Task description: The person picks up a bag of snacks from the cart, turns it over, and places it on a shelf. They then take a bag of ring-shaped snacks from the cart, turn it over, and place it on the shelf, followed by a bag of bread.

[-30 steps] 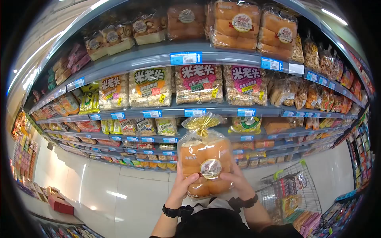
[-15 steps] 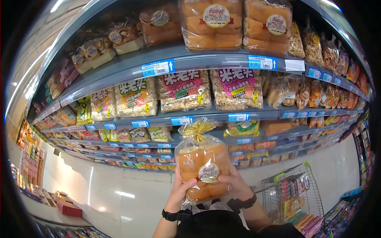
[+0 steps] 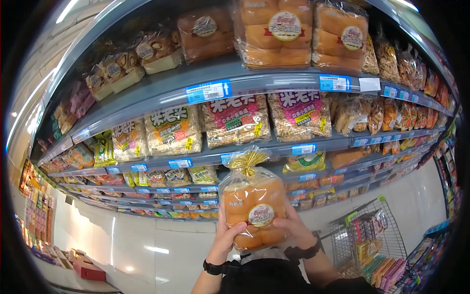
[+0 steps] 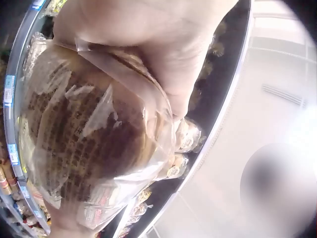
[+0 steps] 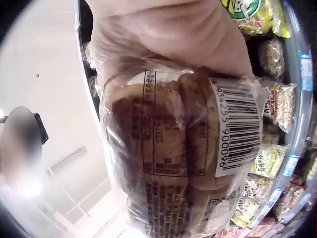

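Observation:
A clear bag of bread rolls (image 3: pixel 254 206), gathered at the top with a gold tie (image 3: pixel 248 162), is held upright in front of the body. My left hand (image 3: pixel 228 236) grips its lower left side, thumb across the front. On the opposite side my right hand (image 3: pixel 292 226) grips it the same way, thumb near the round label. The bag's printed underside (image 4: pixel 84 134) fills much of the left wrist view. In the right wrist view a barcode (image 5: pixel 238 130) shows on the wrapping, with the right hand (image 5: pixel 168 34) against it.
A curved store shelf (image 3: pixel 161 115) stands ahead, with similar bread bags (image 3: pixel 276 34) on its top level and bagged puffed snacks (image 3: pixel 237 117) below. A wire shopping cart (image 3: pixel 391 220) holding several packages is at the right. A red box (image 3: pixel 89 268) sits low at left.
The head view dips and swings left, then partly back right, so the shelf shifts in frame. Both hands keep holding the bread bag in much the same place.

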Demonstrator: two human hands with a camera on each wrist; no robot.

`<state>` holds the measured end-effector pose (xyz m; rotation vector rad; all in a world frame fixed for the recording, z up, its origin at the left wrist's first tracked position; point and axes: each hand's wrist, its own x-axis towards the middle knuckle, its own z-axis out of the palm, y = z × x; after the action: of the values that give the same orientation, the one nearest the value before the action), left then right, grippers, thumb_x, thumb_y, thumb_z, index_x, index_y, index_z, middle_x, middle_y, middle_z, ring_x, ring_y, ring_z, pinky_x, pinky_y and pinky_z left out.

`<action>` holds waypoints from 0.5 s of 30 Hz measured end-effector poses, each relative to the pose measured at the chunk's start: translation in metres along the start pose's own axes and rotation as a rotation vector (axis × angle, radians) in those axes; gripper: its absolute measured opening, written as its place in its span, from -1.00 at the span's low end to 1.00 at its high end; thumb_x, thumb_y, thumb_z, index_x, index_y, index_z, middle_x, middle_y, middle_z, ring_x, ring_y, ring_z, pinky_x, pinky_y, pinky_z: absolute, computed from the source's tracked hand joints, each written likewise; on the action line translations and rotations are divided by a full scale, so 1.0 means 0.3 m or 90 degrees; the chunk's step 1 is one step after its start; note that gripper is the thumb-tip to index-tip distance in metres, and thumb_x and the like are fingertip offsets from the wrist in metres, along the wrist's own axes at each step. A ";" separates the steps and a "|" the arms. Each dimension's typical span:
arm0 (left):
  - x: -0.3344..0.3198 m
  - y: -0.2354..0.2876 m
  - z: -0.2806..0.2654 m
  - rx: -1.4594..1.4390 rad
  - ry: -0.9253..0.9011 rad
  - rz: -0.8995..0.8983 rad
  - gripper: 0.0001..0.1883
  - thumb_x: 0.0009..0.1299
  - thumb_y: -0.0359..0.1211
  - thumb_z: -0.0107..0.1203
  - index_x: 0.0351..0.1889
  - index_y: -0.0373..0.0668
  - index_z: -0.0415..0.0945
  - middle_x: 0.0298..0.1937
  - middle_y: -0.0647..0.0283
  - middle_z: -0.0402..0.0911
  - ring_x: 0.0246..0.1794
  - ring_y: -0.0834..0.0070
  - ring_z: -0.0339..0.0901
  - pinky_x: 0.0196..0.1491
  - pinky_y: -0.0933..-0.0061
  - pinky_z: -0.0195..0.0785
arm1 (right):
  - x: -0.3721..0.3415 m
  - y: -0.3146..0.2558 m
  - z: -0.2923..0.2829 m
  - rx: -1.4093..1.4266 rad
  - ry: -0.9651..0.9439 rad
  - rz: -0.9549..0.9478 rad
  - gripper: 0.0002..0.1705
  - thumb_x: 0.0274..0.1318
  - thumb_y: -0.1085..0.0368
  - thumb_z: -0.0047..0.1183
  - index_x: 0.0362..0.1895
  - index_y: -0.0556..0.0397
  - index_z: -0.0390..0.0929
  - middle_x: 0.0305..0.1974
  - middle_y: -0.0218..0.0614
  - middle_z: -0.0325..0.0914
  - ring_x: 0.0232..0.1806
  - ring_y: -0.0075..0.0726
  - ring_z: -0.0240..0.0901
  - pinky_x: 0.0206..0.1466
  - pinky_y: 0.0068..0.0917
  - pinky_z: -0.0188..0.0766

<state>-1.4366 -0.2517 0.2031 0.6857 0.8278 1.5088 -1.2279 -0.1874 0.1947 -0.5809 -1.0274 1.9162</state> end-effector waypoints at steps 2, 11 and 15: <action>0.006 0.027 -0.058 0.016 -0.012 -0.018 -0.01 0.21 -0.49 0.30 0.54 -0.14 -0.12 0.42 0.18 0.23 0.41 0.37 0.23 0.38 0.32 0.16 | 0.011 0.022 0.035 -0.010 0.010 -0.004 0.18 -0.11 0.37 0.29 0.55 0.16 -0.17 0.51 -0.18 -0.04 0.55 -0.24 -0.16 0.53 -0.34 -0.18; 0.022 0.112 -0.230 0.069 -0.073 -0.011 -0.02 0.23 -0.46 0.31 0.53 -0.16 -0.12 0.44 0.20 0.17 0.45 0.39 0.13 0.44 0.33 0.03 | 0.064 0.136 0.162 -0.067 0.036 -0.077 0.15 -0.10 0.43 0.27 0.55 0.14 -0.15 0.50 -0.23 0.01 0.53 -0.28 -0.10 0.53 -0.36 -0.17; 0.009 0.134 -0.294 0.018 -0.079 -0.072 0.02 0.25 -0.45 0.30 0.56 -0.08 -0.20 0.48 0.19 0.13 0.48 0.39 0.10 0.46 0.29 0.01 | 0.061 0.166 0.233 -0.064 0.065 -0.045 0.16 -0.10 0.44 0.28 0.55 0.12 -0.16 0.52 -0.24 -0.06 0.54 -0.28 -0.13 0.54 -0.36 -0.19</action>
<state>-1.5318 -0.2596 0.1858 0.7339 0.7817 1.3418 -1.3107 -0.2165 0.1917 -0.6828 -1.0692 1.7631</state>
